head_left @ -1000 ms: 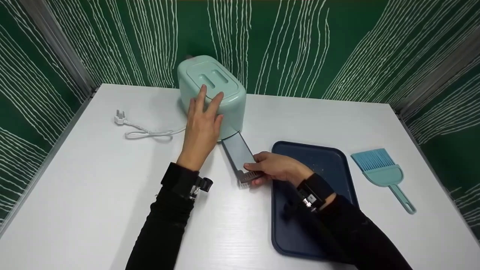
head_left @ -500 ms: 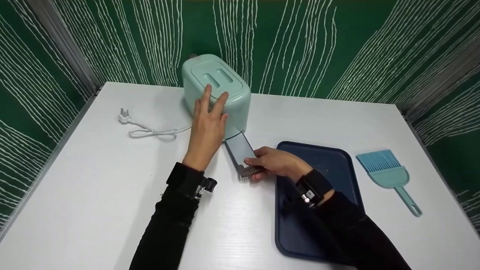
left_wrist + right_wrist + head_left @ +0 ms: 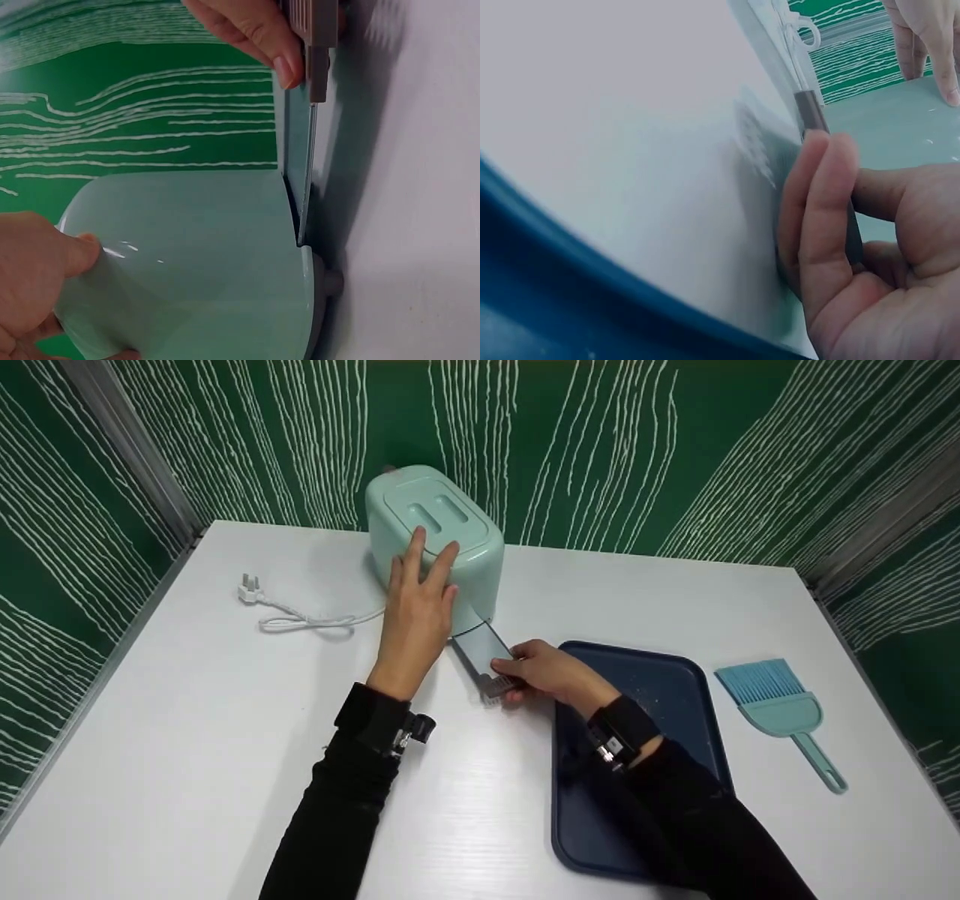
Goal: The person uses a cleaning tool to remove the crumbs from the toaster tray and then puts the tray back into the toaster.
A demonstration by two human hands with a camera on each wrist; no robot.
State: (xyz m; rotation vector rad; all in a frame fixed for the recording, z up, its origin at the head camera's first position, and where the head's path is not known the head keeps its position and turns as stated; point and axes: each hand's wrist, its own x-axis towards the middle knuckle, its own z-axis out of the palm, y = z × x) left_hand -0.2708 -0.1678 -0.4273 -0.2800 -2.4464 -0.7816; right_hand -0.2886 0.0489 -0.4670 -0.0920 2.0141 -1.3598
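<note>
A mint-green toaster with a lidded top stands at the back of the white table. My left hand rests on its near end, fingers spread over the lid's edge and thumb against the body. From a slot low in that end juts the grey crumb tray, partly inside the toaster. My right hand pinches the tray's slotted brown-grey handle, thumb on top and fingers beneath. In the left wrist view, the crumb tray lines up with the slot just above the toaster's base.
A dark blue tray with scattered crumbs lies under my right forearm. Right of it is a turquoise hand brush. The toaster's white cord and plug lie to the left. A green wall closes off the back.
My right hand has moved toward the toaster, and the crumb tray has slid further into the slot. My left hand keeps its place on the toaster. The view has shifted slightly.
</note>
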